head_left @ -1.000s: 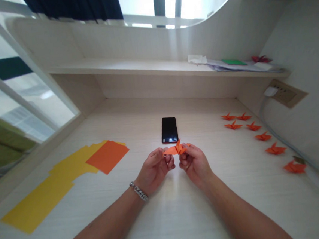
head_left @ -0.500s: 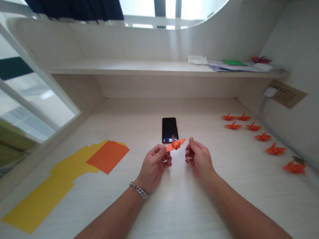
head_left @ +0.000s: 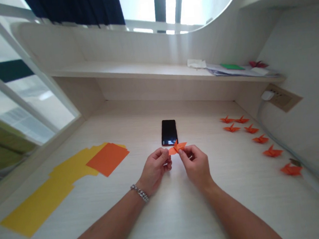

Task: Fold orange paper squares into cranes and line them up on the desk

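A small orange paper crane (head_left: 177, 147) is held above the light wooden desk (head_left: 168, 212), just in front of a black phone (head_left: 169, 132). My left hand (head_left: 155, 169), with a metal bracelet at the wrist, pinches the crane's left end. My right hand (head_left: 196, 163) pinches the crane from the right with thumb and forefinger. Both hands are closed on the paper.
Several finished orange cranes (head_left: 251, 129) lie in a row along the right side of the desk. An orange sheet (head_left: 107, 159) rests on yellow sheets (head_left: 46, 194) at the left. A shelf (head_left: 143, 70) behind carries papers (head_left: 236, 70). A wall socket (head_left: 283, 97) with a cable is at right.
Half a second ago my right hand had let go and only the left held the crane. Now the right hand has come back and pinches it again.
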Demonstrator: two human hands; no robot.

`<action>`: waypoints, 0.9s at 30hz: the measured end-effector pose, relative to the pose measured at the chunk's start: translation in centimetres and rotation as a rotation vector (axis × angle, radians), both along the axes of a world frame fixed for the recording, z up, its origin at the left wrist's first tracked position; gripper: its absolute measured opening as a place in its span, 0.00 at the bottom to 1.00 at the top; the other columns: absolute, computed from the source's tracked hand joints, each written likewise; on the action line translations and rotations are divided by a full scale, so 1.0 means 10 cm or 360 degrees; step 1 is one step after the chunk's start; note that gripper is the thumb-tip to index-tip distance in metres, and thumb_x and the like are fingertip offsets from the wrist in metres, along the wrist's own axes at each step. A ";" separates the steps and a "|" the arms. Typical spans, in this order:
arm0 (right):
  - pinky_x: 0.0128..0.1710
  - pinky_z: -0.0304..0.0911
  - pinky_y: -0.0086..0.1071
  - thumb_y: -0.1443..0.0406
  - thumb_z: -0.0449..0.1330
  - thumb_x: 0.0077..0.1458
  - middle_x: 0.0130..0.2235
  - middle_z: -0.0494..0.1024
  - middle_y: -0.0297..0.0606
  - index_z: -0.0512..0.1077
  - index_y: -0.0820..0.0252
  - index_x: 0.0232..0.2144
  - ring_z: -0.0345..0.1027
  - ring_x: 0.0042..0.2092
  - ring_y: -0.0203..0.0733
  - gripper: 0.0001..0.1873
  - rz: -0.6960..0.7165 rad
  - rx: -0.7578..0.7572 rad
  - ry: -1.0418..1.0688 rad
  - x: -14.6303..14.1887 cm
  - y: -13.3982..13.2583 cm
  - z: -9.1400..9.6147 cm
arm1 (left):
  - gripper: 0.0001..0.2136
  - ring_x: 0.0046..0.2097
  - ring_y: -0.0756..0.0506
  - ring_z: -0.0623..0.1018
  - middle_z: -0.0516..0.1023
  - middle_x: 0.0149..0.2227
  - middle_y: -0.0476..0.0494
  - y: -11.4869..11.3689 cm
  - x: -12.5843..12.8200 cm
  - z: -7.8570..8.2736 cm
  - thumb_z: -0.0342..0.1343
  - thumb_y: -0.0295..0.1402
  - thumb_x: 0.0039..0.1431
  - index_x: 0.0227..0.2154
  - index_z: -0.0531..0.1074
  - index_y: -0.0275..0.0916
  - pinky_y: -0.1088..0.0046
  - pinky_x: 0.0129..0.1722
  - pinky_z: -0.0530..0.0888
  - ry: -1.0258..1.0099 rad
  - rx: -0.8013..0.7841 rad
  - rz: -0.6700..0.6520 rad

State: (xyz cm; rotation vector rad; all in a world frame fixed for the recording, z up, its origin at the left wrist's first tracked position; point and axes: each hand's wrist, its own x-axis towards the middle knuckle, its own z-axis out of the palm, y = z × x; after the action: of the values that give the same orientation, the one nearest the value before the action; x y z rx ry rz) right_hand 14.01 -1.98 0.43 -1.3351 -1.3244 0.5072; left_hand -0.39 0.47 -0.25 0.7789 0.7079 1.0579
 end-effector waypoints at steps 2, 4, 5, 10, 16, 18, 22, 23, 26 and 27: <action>0.26 0.60 0.28 0.62 0.58 0.54 0.26 0.75 0.34 0.73 0.60 0.28 0.64 0.26 0.35 0.08 -0.0055 -0.0001 -0.0021 0.03 0.01 -0.01 | 0.12 0.26 0.53 0.69 0.68 0.26 0.50 0.01 0.00 -0.01 0.59 0.39 0.56 0.25 0.66 0.36 0.77 0.27 0.67 0.0021 0.0022 0.0025; 0.27 0.61 0.29 0.62 0.59 0.54 0.27 0.75 0.35 0.73 0.61 0.28 0.66 0.27 0.36 0.08 -0.0130 0.0005 -0.0051 0.08 0.04 -0.01 | 0.13 0.25 0.53 0.69 0.69 0.26 0.50 0.01 -0.02 -0.01 0.59 0.40 0.56 0.25 0.66 0.36 0.77 0.26 0.66 0.0047 0.0050 0.0064; 0.29 0.62 0.29 0.62 0.59 0.53 0.27 0.76 0.35 0.73 0.61 0.28 0.67 0.27 0.37 0.08 -0.0175 0.0005 -0.0067 0.11 0.06 -0.02 | 0.13 0.25 0.53 0.68 0.68 0.26 0.50 0.01 -0.02 -0.02 0.59 0.41 0.55 0.25 0.66 0.36 0.77 0.26 0.66 0.0077 0.0068 0.0088; 0.33 0.64 0.30 0.59 0.57 0.54 0.30 0.78 0.37 0.75 0.60 0.31 0.69 0.30 0.39 0.11 -0.0460 -0.0048 -0.0078 0.43 0.23 -0.06 | 0.14 0.23 0.53 0.65 0.66 0.22 0.52 0.00 -0.04 -0.05 0.58 0.40 0.55 0.23 0.66 0.37 0.77 0.24 0.62 0.0521 0.0283 0.0146; 0.34 0.65 0.31 0.57 0.55 0.53 0.32 0.80 0.39 0.75 0.60 0.33 0.71 0.30 0.40 0.14 -0.0899 -0.0224 -0.0265 1.27 0.21 -0.14 | 0.16 0.24 0.51 0.63 0.64 0.20 0.53 -0.03 -0.01 0.02 0.54 0.44 0.57 0.22 0.66 0.38 0.75 0.25 0.61 0.1198 0.0607 0.0016; 0.36 0.64 0.33 0.57 0.55 0.53 0.32 0.80 0.41 0.75 0.61 0.34 0.71 0.32 0.43 0.14 -0.1022 -0.0269 -0.0296 1.58 0.13 -0.17 | 0.16 0.25 0.49 0.64 0.65 0.21 0.53 -0.04 0.01 0.07 0.53 0.46 0.58 0.23 0.67 0.38 0.75 0.26 0.61 0.1322 0.0677 -0.0054; 0.37 0.64 0.35 0.58 0.55 0.52 0.33 0.81 0.44 0.76 0.62 0.34 0.72 0.34 0.45 0.15 -0.1153 -0.0368 -0.0352 2.01 0.05 -0.24 | 0.17 0.28 0.47 0.67 0.67 0.23 0.51 -0.06 0.06 0.16 0.50 0.47 0.58 0.23 0.67 0.38 0.73 0.30 0.63 0.1503 0.0800 -0.0185; 0.38 0.64 0.35 0.58 0.55 0.52 0.34 0.81 0.44 0.76 0.61 0.34 0.72 0.34 0.45 0.15 -0.1163 -0.0391 -0.0366 2.07 0.06 -0.25 | 0.17 0.28 0.47 0.67 0.68 0.23 0.51 -0.07 0.07 0.18 0.50 0.48 0.58 0.24 0.67 0.39 0.72 0.30 0.63 0.1533 0.0819 -0.0207; 0.40 0.64 0.35 0.59 0.56 0.52 0.35 0.81 0.44 0.77 0.60 0.34 0.73 0.36 0.45 0.13 -0.1178 -0.0454 -0.0408 2.18 0.12 -0.29 | 0.18 0.29 0.46 0.68 0.69 0.24 0.50 -0.14 0.07 0.21 0.49 0.49 0.58 0.24 0.68 0.39 0.72 0.31 0.64 0.1582 0.0810 -0.0223; 0.40 0.64 0.34 0.60 0.56 0.52 0.35 0.81 0.43 0.77 0.60 0.34 0.73 0.37 0.45 0.13 -0.1187 -0.0475 -0.0422 2.20 0.14 -0.30 | 0.18 0.29 0.46 0.69 0.69 0.25 0.50 -0.16 0.07 0.20 0.50 0.49 0.58 0.24 0.68 0.39 0.71 0.31 0.64 0.1589 0.0786 -0.0209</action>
State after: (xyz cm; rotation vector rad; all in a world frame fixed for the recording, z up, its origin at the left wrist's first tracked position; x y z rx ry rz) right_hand 36.01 -0.53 -2.55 -2.0639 -0.8675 0.0035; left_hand 0.33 -1.18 1.79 1.8072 1.2192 0.6763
